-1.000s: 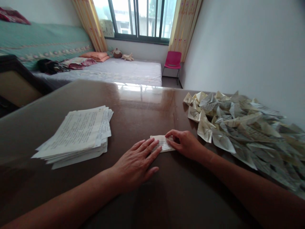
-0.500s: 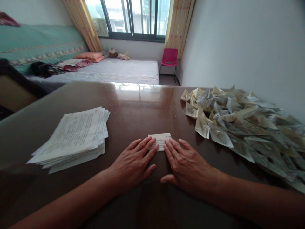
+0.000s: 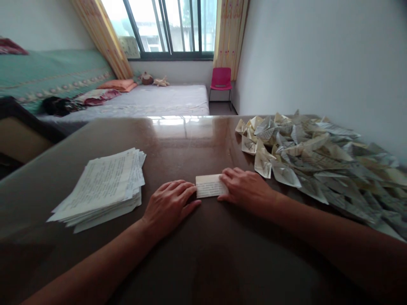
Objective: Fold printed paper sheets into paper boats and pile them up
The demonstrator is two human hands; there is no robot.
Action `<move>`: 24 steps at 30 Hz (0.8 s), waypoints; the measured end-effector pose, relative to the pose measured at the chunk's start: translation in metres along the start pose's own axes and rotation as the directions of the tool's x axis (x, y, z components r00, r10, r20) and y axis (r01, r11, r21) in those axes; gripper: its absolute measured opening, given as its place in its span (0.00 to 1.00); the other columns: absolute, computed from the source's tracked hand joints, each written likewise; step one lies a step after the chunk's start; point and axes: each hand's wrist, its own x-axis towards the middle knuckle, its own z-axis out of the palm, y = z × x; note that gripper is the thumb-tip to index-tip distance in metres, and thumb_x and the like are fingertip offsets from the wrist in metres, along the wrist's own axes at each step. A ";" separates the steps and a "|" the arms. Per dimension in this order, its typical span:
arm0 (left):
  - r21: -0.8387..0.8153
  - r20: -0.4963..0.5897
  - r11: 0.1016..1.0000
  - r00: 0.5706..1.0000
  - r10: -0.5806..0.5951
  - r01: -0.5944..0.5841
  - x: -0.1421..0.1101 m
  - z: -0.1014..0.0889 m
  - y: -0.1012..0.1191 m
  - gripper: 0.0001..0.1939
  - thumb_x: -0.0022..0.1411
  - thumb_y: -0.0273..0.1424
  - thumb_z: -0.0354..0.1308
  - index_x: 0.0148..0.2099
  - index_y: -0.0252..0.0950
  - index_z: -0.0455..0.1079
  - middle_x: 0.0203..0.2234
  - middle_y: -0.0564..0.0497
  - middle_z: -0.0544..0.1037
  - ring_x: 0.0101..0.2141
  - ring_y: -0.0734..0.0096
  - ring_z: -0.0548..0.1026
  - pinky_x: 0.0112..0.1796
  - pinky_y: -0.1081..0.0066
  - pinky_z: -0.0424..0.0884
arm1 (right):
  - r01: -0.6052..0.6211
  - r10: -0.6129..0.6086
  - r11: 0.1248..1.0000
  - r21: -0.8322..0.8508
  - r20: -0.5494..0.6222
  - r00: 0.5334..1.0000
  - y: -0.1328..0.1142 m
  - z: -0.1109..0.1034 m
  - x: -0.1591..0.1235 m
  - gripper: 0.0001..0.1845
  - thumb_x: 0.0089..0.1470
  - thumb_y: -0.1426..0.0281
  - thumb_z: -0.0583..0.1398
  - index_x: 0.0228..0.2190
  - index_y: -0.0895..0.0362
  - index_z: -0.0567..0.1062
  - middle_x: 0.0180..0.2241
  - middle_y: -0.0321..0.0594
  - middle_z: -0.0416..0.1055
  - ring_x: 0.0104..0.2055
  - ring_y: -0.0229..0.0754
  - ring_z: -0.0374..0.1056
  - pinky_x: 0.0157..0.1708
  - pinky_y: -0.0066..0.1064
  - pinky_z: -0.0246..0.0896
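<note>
A small folded piece of printed paper (image 3: 208, 186) lies flat on the brown table, lines of text on its upper face. My right hand (image 3: 243, 186) has its right end between thumb and fingers, covering that edge. At the paper's left edge rests my left hand (image 3: 171, 201), palm down, fingers slightly bent and thumb held apart; its index fingertip meets the edge without closing on it. To the left lies a stack of printed sheets (image 3: 103, 182), loosely squared. Many folded paper boats (image 3: 305, 148) are heaped on the right side of the table.
The glossy table (image 3: 178, 148) reaches toward a bed (image 3: 171, 99) with pillows (image 3: 118, 84) and clothes on it. A pink chair (image 3: 221, 79) stands below the window by the right wall (image 3: 305, 63). A dark wooden chair back (image 3: 22, 131) is at the far left.
Both hands were flat over the paper's ends. Now my right hand grips its right end and my left hand has drawn back to the left edge. The paper shows a different face.
</note>
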 end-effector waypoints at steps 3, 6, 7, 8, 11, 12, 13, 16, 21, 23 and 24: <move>-0.034 0.021 0.998 0.998 -0.056 0.056 0.002 0.003 -0.003 0.28 0.61 0.46 0.56 0.58 0.35 0.63 0.46 0.43 0.75 0.47 0.57 0.73 0.46 0.59 0.70 | -0.019 0.033 0.970 0.243 -0.055 0.998 0.025 0.013 0.012 0.45 0.43 0.51 0.66 0.56 0.59 0.62 0.52 0.52 0.66 0.53 0.52 0.63 0.45 0.41 0.64; -0.088 0.003 0.995 0.999 -0.037 0.037 0.004 0.005 -0.005 0.31 0.62 0.42 0.56 0.63 0.36 0.56 0.48 0.42 0.74 0.48 0.58 0.72 0.46 0.59 0.71 | 0.043 0.008 0.911 0.410 -0.120 0.993 0.035 0.026 0.018 0.45 0.40 0.58 0.70 0.56 0.57 0.61 0.55 0.51 0.64 0.56 0.52 0.60 0.52 0.44 0.59; -0.114 -0.010 0.993 1.000 -0.023 0.021 0.004 0.006 -0.005 0.30 0.63 0.40 0.56 0.63 0.37 0.55 0.48 0.42 0.73 0.48 0.59 0.71 0.46 0.60 0.71 | 0.076 -0.009 0.889 0.452 -0.148 0.989 0.035 0.028 0.019 0.42 0.41 0.63 0.69 0.56 0.57 0.62 0.55 0.50 0.64 0.56 0.50 0.61 0.53 0.44 0.58; -0.144 -0.026 0.990 1.000 -0.009 0.005 0.005 0.006 -0.005 0.29 0.64 0.38 0.55 0.64 0.38 0.55 0.48 0.43 0.73 0.48 0.60 0.71 0.46 0.61 0.71 | 0.106 -0.022 0.863 0.494 -0.173 0.985 0.034 0.029 0.020 0.38 0.43 0.67 0.68 0.55 0.57 0.62 0.54 0.49 0.65 0.54 0.49 0.63 0.53 0.42 0.59; -0.283 -0.086 0.959 0.996 0.004 -0.028 0.006 0.006 -0.004 0.24 0.66 0.34 0.52 0.63 0.40 0.57 0.47 0.45 0.74 0.47 0.65 0.73 0.46 0.65 0.72 | 0.159 -0.012 0.734 0.660 -0.221 0.975 0.030 0.024 0.020 0.31 0.50 0.74 0.61 0.56 0.56 0.61 0.44 0.43 0.71 0.44 0.42 0.69 0.46 0.37 0.64; -0.342 -0.108 0.939 0.994 -0.015 -0.024 0.006 0.005 -0.002 0.23 0.67 0.33 0.52 0.63 0.40 0.57 0.47 0.45 0.75 0.45 0.66 0.74 0.45 0.67 0.72 | 0.166 0.008 0.671 0.723 -0.231 0.973 0.028 0.022 0.020 0.30 0.52 0.74 0.60 0.56 0.56 0.60 0.41 0.41 0.71 0.41 0.41 0.70 0.44 0.35 0.65; -0.404 -0.130 0.915 0.990 -0.047 -0.010 0.006 0.003 -0.001 0.23 0.67 0.32 0.51 0.63 0.39 0.56 0.45 0.46 0.76 0.43 0.68 0.75 0.44 0.69 0.73 | 0.172 0.036 0.601 0.781 -0.241 0.970 0.026 0.019 0.020 0.30 0.53 0.74 0.59 0.57 0.56 0.60 0.39 0.40 0.70 0.39 0.39 0.70 0.43 0.34 0.66; -0.539 -0.179 0.842 0.976 -0.127 0.011 0.006 -0.001 0.005 0.24 0.69 0.29 0.47 0.65 0.36 0.51 0.36 0.50 0.79 0.36 0.74 0.77 0.41 0.73 0.73 | 0.169 0.135 0.400 0.901 -0.240 0.961 0.021 0.013 0.020 0.30 0.54 0.73 0.58 0.57 0.56 0.58 0.40 0.39 0.67 0.38 0.38 0.70 0.38 0.32 0.68; -0.336 -0.267 0.941 0.963 -0.046 -0.048 0.006 -0.003 0.004 0.22 0.65 0.29 0.53 0.61 0.40 0.60 0.37 0.49 0.75 0.37 0.71 0.73 0.40 0.70 0.73 | 0.031 0.244 0.243 0.970 -0.092 0.965 0.023 0.019 0.025 0.27 0.55 0.71 0.58 0.55 0.57 0.59 0.40 0.41 0.68 0.37 0.39 0.71 0.35 0.32 0.69; -0.164 -0.297 0.984 0.955 0.012 -0.063 0.007 -0.002 0.003 0.18 0.63 0.30 0.57 0.56 0.44 0.67 0.36 0.49 0.73 0.38 0.69 0.72 0.38 0.70 0.73 | -0.030 0.253 0.219 0.975 -0.027 0.967 0.024 0.026 0.027 0.26 0.54 0.71 0.59 0.54 0.58 0.60 0.40 0.42 0.69 0.38 0.40 0.72 0.37 0.33 0.69; -0.091 -0.308 0.992 0.950 0.051 -0.083 0.007 -0.001 0.002 0.16 0.62 0.30 0.58 0.53 0.46 0.69 0.36 0.50 0.73 0.39 0.67 0.71 0.38 0.69 0.73 | -0.053 0.248 0.218 0.974 -0.003 0.969 0.024 0.030 0.028 0.26 0.53 0.71 0.60 0.53 0.58 0.60 0.40 0.43 0.70 0.39 0.41 0.72 0.37 0.33 0.69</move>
